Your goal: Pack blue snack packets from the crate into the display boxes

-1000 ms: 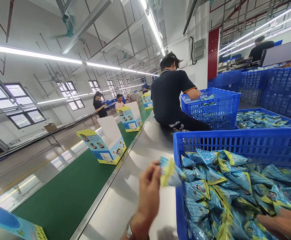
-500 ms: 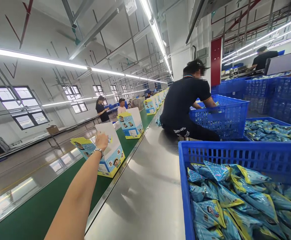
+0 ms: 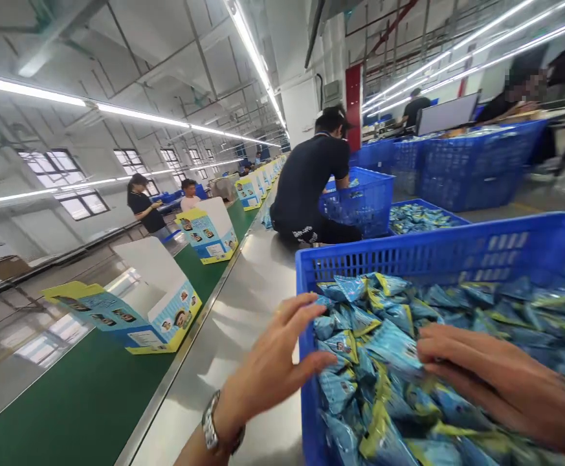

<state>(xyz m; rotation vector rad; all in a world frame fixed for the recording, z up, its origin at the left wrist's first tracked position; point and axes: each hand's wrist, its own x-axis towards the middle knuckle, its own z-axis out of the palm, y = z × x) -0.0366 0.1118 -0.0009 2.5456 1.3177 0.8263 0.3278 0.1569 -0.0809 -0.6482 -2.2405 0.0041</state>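
Observation:
My left hand (image 3: 279, 353), with a metal watch at the wrist, hovers over the left rim of a blue basket (image 3: 304, 278). Its thumb and fingers are apart with nothing between them. Inside the basket lie many blue and yellow pyramid-shaped packets (image 3: 345, 385). My right hand (image 3: 486, 372) reaches in from the right, its fingers pressed together on a blue packet (image 3: 396, 346) at the top of the pile. An open-topped printed box (image 3: 158, 317) stands on the green belt (image 3: 83, 395) at the left, its white flap raised.
A metal ledge (image 3: 224, 310) runs between belt and basket. Farther along the belt stand more printed boxes (image 3: 211, 239). A person in black (image 3: 306, 178) sits bent over another blue basket (image 3: 369, 210). More people and baskets are behind.
The view has turned right. My left hand has left the near box and come to the basket's left rim. My right hand has come into view on a packet.

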